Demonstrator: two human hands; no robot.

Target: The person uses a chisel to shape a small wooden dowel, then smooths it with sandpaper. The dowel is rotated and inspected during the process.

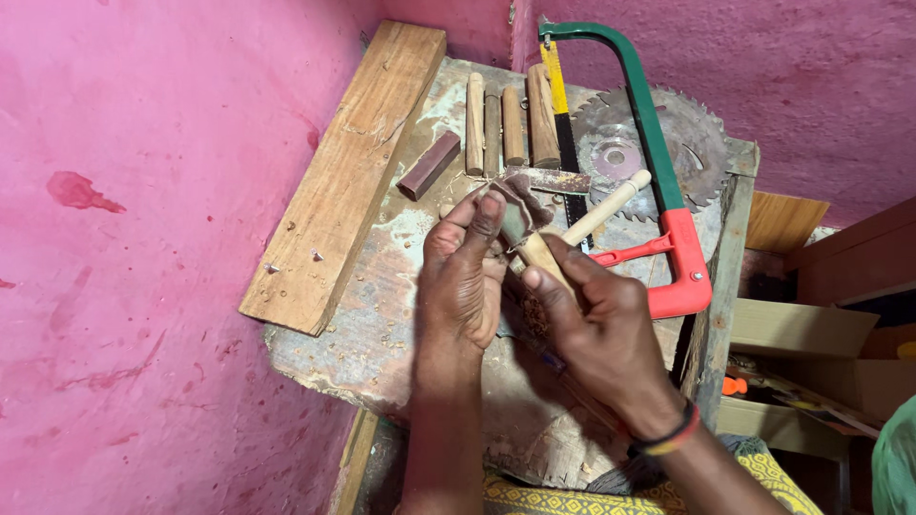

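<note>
— What is the person holding?

— A turned wooden handle [582, 229], pale and slim, with a rounded knob at its far right end. The right hand [596, 329] has its fingers [549, 286] clenched around the near end of it, so the handle slants up and away to the right, over the table [382, 315].

— And the other hand?

— The left hand [463, 281] is just left of the right one, its fingers pinched on a scrap of brown sandpaper [520, 205] that is folded over the handle's middle part. The two hands are nearly touching.

— Where does all this sit in the scene?

— Above the middle of a rough, worn table set against a pink wall [143, 238]. On the left edge of the table lies a long wooden plank [348, 172], running from near to far. At the far side four short wooden dowels [506, 124] lie side by side, with a small dark reddish block [429, 165] just left of them.

— Any tools?

— A hacksaw [668, 191] with a green frame and red grip lies on the right of the table, partly over a round toothed saw blade [649, 143]. The knob of the handle is close above that saw.

— Anything on the wrist?

— Dark and red bands [668, 437] on the right wrist.
</note>
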